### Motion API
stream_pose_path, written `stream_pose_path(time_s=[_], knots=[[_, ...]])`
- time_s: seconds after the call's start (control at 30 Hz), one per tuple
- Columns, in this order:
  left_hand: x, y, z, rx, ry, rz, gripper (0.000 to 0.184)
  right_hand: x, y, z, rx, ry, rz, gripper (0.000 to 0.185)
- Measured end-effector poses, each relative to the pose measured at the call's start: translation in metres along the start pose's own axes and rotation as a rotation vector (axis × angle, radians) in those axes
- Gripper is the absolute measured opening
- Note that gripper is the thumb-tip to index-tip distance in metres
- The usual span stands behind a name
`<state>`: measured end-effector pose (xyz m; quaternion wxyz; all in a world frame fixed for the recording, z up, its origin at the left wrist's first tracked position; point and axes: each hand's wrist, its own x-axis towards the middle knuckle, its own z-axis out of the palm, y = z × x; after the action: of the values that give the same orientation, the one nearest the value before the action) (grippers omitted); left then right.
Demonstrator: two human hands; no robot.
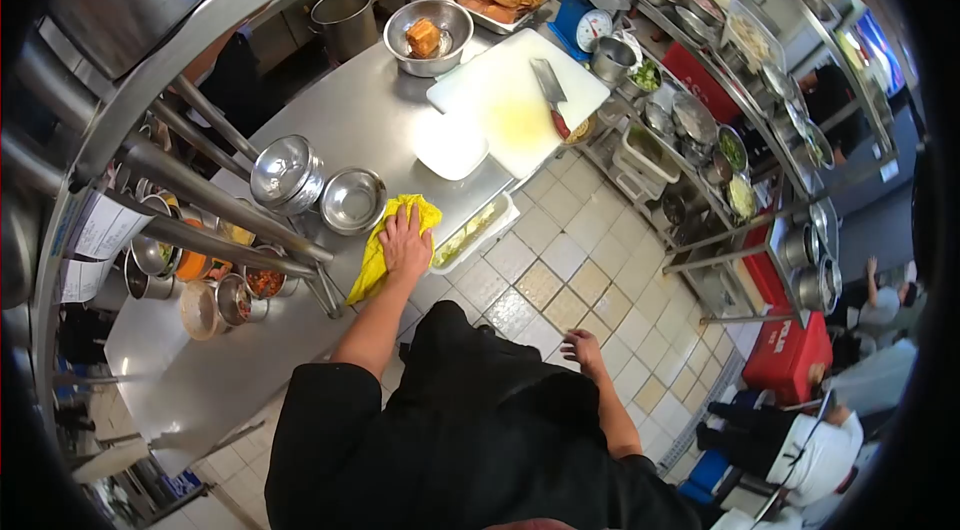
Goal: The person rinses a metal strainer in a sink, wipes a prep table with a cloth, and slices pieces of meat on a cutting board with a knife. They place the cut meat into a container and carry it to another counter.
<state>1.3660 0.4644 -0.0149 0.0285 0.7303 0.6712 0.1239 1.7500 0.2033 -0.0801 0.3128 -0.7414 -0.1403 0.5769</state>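
Note:
My left hand [405, 248] presses down on a bunched yellow cloth [372, 268] at the near edge of the steel table [330, 120], its fingers gripping the fabric. Beside it stand an empty steel bowl [353, 201] and a stack of steel bowls [287, 175]. A white tub with pale green food [472, 233] sits at the table edge to the right of the cloth. My right hand [585, 352] hangs over the tiled floor at my side, fingers loosely apart and holding nothing.
A white cutting board [500, 90] carries a cleaver [547, 82]; a white container [451, 145] stands beside it. Behind are a bowl with cooked meat [424, 35], a meat tray [500, 2] and a blue scale [582, 27]. Shelving [690, 265] lines the right; co-workers [815, 450] are beyond.

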Motion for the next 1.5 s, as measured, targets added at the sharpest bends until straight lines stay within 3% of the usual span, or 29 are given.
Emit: stream_pose_path(time_s=[0.23, 0.4, 0.67, 0.83, 0.87, 0.97, 1.0, 1.07, 1.1, 1.17, 1.27, 1.4, 1.43, 1.5], knots=[[0.05, 0.056, 0.013, -0.07, -0.036, -0.045, 0.062, 0.082, -0.191, 0.122, 0.005, -0.316, -0.204, 0.035], [0.065, 0.074, 0.016, -0.108, -0.016, -0.03, 0.058, 0.124, -0.313, 0.213, 0.063, -0.378, -0.263, 0.033], [0.095, 0.093, 0.017, -0.185, 0.038, 0.054, 0.056, 0.17, -0.376, 0.279, -0.062, -0.493, -0.3, 0.022], [0.121, 0.098, 0.039, -0.253, 0.099, 0.185, 0.042, 0.194, -0.406, 0.307, -0.161, -0.611, -0.249, 0.023], [0.126, 0.092, 0.045, -0.286, 0.112, 0.207, 0.038, 0.193, -0.415, 0.307, -0.201, -0.603, -0.229, 0.03], [0.136, 0.082, 0.053, -0.357, 0.009, -0.005, 0.03, 0.213, -0.435, 0.276, -0.593, -0.41, -0.718, 0.035], [0.139, 0.082, 0.056, -0.293, 0.005, -0.026, 0.031, 0.22, -0.442, 0.257, -0.679, -0.278, -0.876, 0.038], [0.146, 0.083, 0.06, -0.16, -0.006, -0.077, 0.034, 0.221, -0.457, 0.207, -0.741, -0.001, -1.169, 0.027], [0.15, 0.09, 0.049, -0.143, -0.019, -0.099, 0.037, 0.208, -0.477, 0.181, -0.967, 0.159, -1.224, 0.026], [0.169, 0.115, 0.005, -0.093, -0.036, -0.148, 0.042, 0.222, -0.491, 0.124, -1.086, 0.242, -1.1, 0.032], [0.225, 0.119, -0.037, -0.118, -0.283, -0.271, 0.05, 0.237, -0.489, 0.096, -0.999, 0.137, -1.035, 0.04], [0.355, 0.057, -0.035, -0.506, 0.033, -0.644, 0.059, 0.247, -0.497, 0.087, -0.975, 0.051, -0.859, 0.053], [0.385, 0.018, 0.002, -0.543, 0.216, -0.655, 0.062, 0.252, -0.499, 0.081, -0.953, 0.04, -0.851, 0.053], [0.428, 0.002, 0.011, -0.383, 0.224, -0.81, 0.061, 0.264, -0.499, 0.066, -0.902, 0.037, -0.828, 0.053]])
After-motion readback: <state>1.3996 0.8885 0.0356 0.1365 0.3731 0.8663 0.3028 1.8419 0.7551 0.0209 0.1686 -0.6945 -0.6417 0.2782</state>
